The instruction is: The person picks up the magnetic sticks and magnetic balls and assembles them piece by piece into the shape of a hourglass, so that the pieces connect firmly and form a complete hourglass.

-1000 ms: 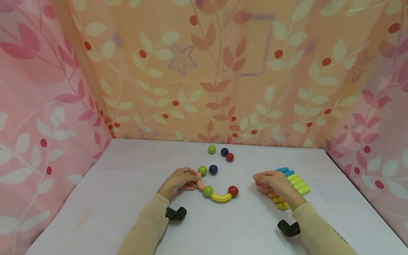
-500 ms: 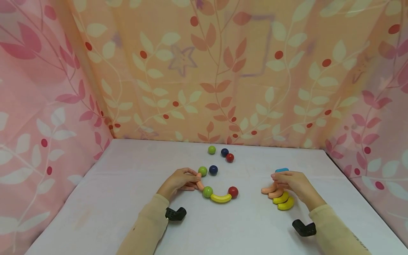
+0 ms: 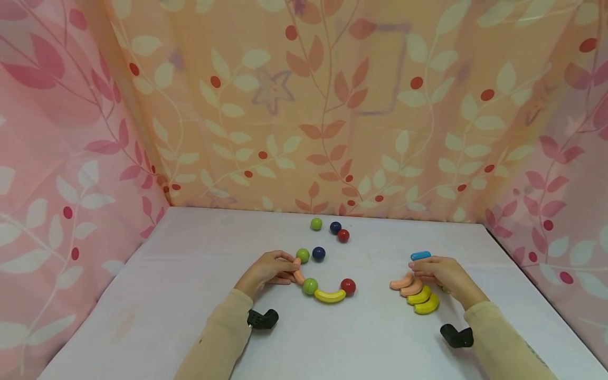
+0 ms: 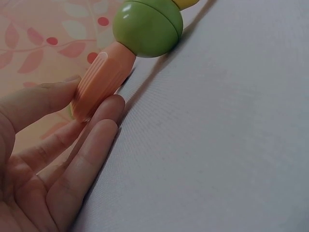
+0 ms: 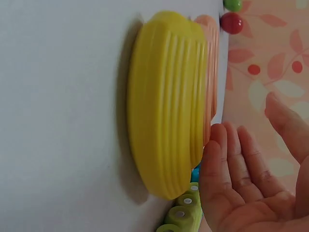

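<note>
My left hand (image 3: 272,268) pinches a curved, ridged orange block (image 4: 104,79) between thumb and fingers. That block's far end meets a green ball (image 4: 149,26), joined by a curved yellow block (image 3: 330,296) and then a red ball (image 3: 348,286), forming an arc on the table. My right hand (image 3: 445,275) hovers over the row of loose blocks, thumb apart from the fingers, nothing between them. Its fingertips are right by the curved orange blocks (image 3: 411,288) and yellow blocks (image 5: 164,106). The hand mostly hides the green blocks (image 5: 181,215) in the head view.
Behind the arc sit a green ball (image 3: 302,255) and a dark blue ball (image 3: 319,254). Farther back are a green (image 3: 316,224), a dark blue (image 3: 335,228) and a red ball (image 3: 343,236). A blue block (image 3: 420,256) lies beyond my right hand. Patterned curtains (image 3: 332,105) enclose the white table.
My right hand has moved right, from the left side of the loose blocks to above them, uncovering the orange and yellow ones. My left hand keeps its hold on the orange block.
</note>
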